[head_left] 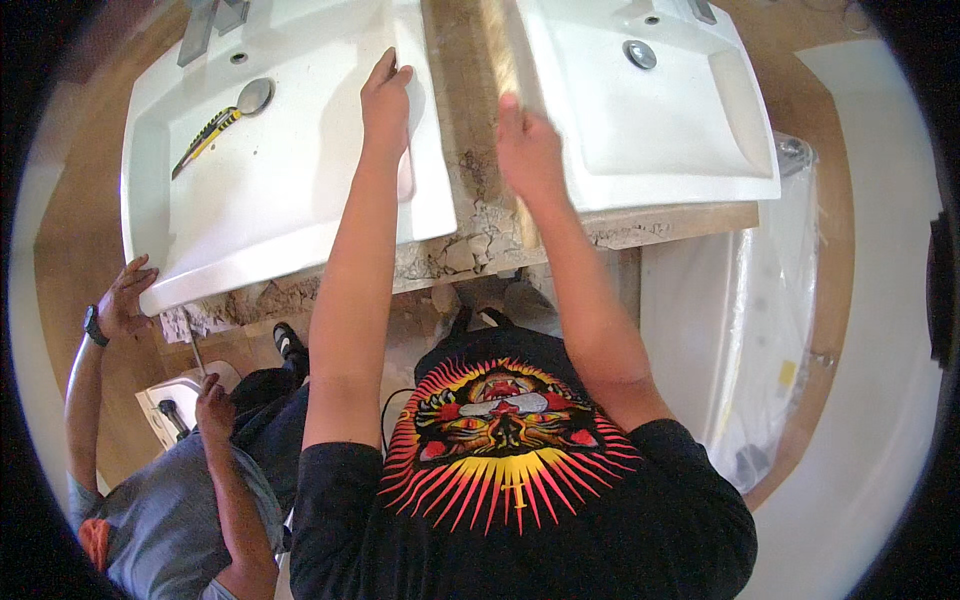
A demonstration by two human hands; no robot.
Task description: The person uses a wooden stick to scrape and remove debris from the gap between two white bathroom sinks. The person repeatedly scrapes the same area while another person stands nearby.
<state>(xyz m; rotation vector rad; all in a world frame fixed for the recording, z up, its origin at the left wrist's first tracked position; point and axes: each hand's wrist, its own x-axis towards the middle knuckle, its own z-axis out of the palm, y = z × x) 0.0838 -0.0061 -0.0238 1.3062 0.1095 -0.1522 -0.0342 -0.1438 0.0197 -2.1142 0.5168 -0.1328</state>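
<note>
My left hand rests on the inner right side of the left white washbasin, its index finger and thumb stretched forward and the other fingers mostly hidden. In the gap between the basins, my right hand, slightly blurred, is closed around a long pale strip that looks like wood. This strip runs along the left edge of the right white washbasin. Inside the left basin lie a yellow-and-black utility knife and a round drain cover.
Both basins sit on a counter with a broken, crumbly front edge. At lower left a co-worker's hand touches the left basin's corner; their other hand holds a thin rod-like tool under it. A plastic-wrapped white tub stands right.
</note>
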